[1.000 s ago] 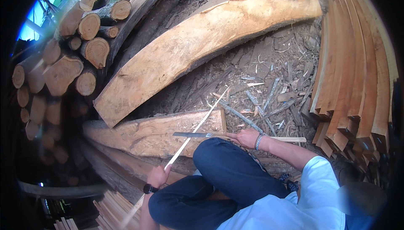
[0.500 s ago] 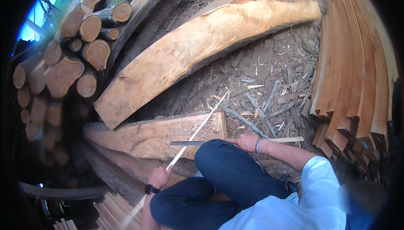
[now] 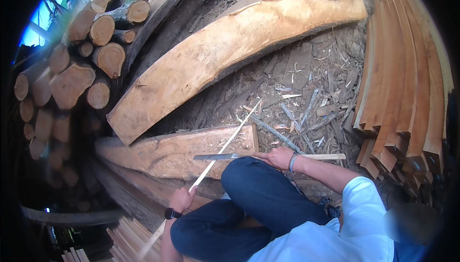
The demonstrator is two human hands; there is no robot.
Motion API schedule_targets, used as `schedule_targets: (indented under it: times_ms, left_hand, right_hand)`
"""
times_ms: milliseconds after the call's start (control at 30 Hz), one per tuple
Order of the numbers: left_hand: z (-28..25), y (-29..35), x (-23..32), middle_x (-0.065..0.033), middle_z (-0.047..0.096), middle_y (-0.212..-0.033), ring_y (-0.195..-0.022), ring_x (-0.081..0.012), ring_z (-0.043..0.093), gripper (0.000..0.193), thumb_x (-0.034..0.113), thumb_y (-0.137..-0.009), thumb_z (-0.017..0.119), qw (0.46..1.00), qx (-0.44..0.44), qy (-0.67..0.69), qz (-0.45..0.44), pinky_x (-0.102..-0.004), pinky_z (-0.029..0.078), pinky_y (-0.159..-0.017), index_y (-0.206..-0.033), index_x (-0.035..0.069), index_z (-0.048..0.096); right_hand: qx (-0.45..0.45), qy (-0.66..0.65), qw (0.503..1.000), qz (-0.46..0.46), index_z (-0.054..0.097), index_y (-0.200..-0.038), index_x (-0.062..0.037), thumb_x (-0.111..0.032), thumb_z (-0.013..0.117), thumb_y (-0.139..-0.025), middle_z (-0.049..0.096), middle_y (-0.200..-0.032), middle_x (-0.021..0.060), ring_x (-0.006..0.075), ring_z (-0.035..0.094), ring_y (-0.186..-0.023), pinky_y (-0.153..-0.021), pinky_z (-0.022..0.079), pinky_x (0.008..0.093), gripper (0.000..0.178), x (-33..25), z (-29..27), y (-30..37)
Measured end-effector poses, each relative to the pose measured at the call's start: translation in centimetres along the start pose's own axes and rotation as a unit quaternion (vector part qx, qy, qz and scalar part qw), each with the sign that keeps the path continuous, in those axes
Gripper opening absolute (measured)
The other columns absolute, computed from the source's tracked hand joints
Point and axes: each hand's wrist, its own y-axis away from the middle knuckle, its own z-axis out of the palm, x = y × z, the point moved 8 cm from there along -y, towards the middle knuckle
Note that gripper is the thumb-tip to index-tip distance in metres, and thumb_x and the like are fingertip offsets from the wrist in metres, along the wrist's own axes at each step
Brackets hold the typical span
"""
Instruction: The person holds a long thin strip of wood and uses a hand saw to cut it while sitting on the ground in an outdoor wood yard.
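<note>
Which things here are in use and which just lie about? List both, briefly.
In use: thin wooden strip in the left hand; long knife in the right hand; plank beneath them.

Lying about: stacked logs; big curved slab; curved boards; wood scraps.

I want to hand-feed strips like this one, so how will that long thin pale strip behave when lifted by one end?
Probably whippy: the strip is very slender for its length, and the left hand grips it only near one end. Likely light, since a loose grip carries it. It may snap if bent hard where it crosses the blade held by the right hand.
</note>
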Motion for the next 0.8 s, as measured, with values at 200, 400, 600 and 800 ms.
schedule_targets:
  times_ms: [200,400,600,800]
  left_hand:
    - [0.5,-0.1,-0.6,-0.0326,0.064,-0.084,-0.085,-0.0476,0.063,0.068,0.057,-0.095,0.042,1.000,-0.018,0.014,-0.003,-0.0534,0.050,-0.078,-0.088,-0.005,0.069]
    - [0.3,0.0,-0.7,-0.0318,0.065,-0.086,-0.085,-0.0470,0.063,0.066,0.057,-0.095,0.042,1.000,-0.003,-0.010,-0.001,-0.0530,0.050,-0.078,-0.091,-0.003,0.070]
    - [-0.8,0.7,0.8,-0.0303,0.066,-0.086,-0.088,-0.0468,0.063,0.063,0.056,-0.095,0.042,0.999,-0.012,-0.030,0.007,-0.0529,0.049,-0.080,-0.092,-0.001,0.070]
    - [-0.7,0.2,0.9,-0.0307,0.065,-0.084,-0.086,-0.0479,0.063,0.064,0.057,-0.095,0.043,1.000,0.005,-0.004,0.009,-0.0533,0.050,-0.078,-0.092,-0.002,0.069]
  right_hand:
    - [-0.027,-0.046,0.999,0.011,0.040,-0.144,-0.0259,-0.038,0.038,-0.102,0.067,-0.074,0.0195,0.0377,0.068,-0.069,-0.062,0.056,0.0502,0.043,0.0,-1.0,0.5]
    - [-0.029,-0.031,0.998,0.054,0.040,-0.143,-0.0252,-0.034,0.039,-0.102,0.068,-0.077,0.0204,0.0384,0.068,-0.072,-0.065,0.056,0.0495,0.042,1.9,-0.2,0.4]
    - [-0.006,-0.039,0.986,0.162,0.037,-0.146,-0.0236,-0.033,0.043,-0.100,0.067,-0.075,0.0192,0.0370,0.068,-0.071,-0.063,0.056,0.0487,0.046,3.8,1.6,1.1]
    - [-0.033,-0.015,0.999,-0.005,0.035,-0.146,-0.0240,-0.033,0.043,-0.100,0.067,-0.074,0.0185,0.0354,0.068,-0.070,-0.062,0.055,0.0480,0.048,0.2,0.5,0.1]
